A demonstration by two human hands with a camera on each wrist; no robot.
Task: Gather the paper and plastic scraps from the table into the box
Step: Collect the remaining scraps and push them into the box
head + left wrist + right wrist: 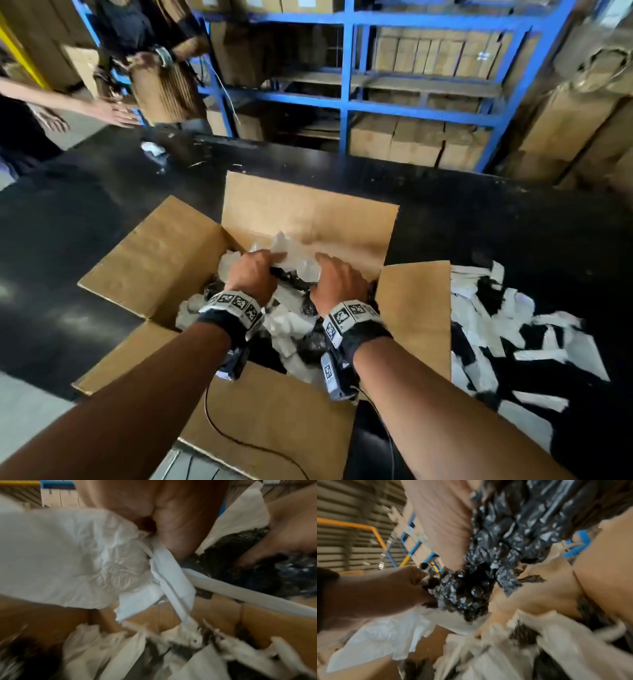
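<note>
Holding scraps (291, 263) over box (164, 253) | left hand (251, 274) grip pinches white paper | right hand (337, 282) grip clutches black plastic

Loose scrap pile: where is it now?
Head view: the scrap pile lies on the black table, right of the box, against its right flap.

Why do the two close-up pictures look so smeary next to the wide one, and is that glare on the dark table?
Head view: mostly sharp, with straight shelving bowed by the wide lens and pale sheen on the black table. Left wrist view: white paper sits close and motion-smeared, worst along the bottom. Right wrist view: black bubble wrap glints with highlights; edges streak with blur.
</note>
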